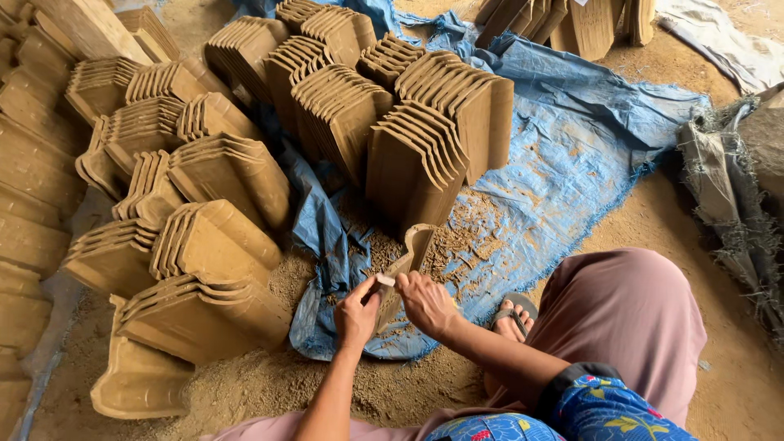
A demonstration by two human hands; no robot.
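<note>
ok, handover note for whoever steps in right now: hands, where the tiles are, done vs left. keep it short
Left hand: holds a small pale scraping tool against the edge of the clay tile.
Right hand: steadies that tile, stood on edge over the blue tarp.
Tiles: stacked rows on edge ahead and to the left; one tile lying flat at near left.
Done: clay shavings litter the tarp, so trimming has happened here.
Left: the held tile is mid-trim. Which stacks are already trimmed cannot be told.
</note>
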